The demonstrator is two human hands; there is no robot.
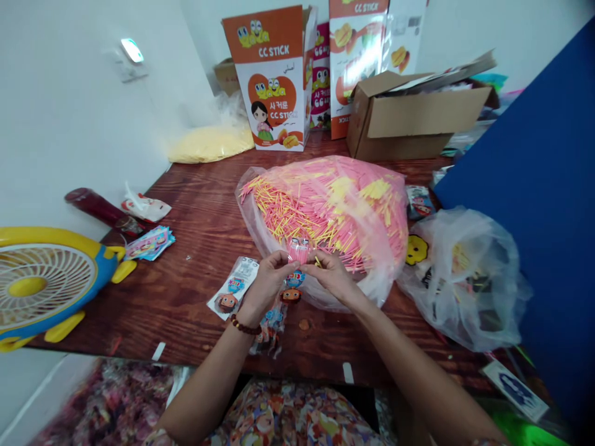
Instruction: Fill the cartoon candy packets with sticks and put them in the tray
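Note:
My left hand (268,280) pinches the left edge of a small clear printed packet (298,253), which has pink sticks showing inside and a cartoon face at its lower end. On the other edge, the fingers of my right hand (335,280) are closed; a short yellow piece (318,262) shows at their tips. Just beyond both hands lies a large open clear bag (379,288) full of thin pink and yellow sticks (292,207). Flat packets with a similar face (235,286) rest left of my left wrist, and more printed packets (269,328) lie beneath my forearm.
To the right sits a translucent plastic bag (483,279) beside a blue panel (525,161). A yellow and blue fan (46,282), printed cards (149,243) and a dark red bottle (100,207) occupy the left. Cartons (279,80) and an open cardboard box (409,121) line the back.

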